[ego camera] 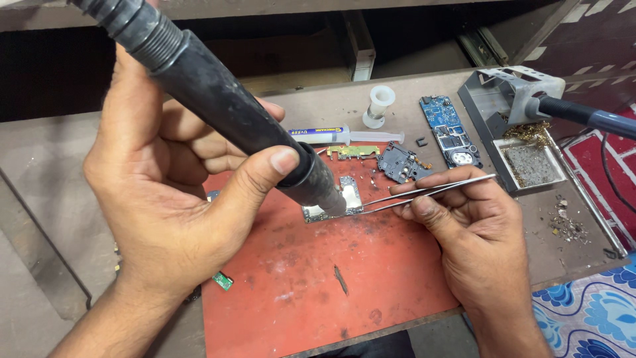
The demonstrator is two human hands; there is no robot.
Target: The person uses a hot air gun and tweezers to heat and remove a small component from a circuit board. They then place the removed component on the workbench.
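Gripping a black hot-air wand (218, 99) in a full fist, the left hand (165, 192) slants it down and to the right so its nozzle sits right over the small board (351, 192) on the red mat (331, 278). The right hand (477, 225) pinches steel tweezers (430, 191) closed between thumb and fingers, their long axis running left toward the board, tips just at its right edge. Both hands are close to it; a blue board (449, 129), a syringe (344, 136) and a soldering stand (523, 126) lie farther back on the bench (40, 152)
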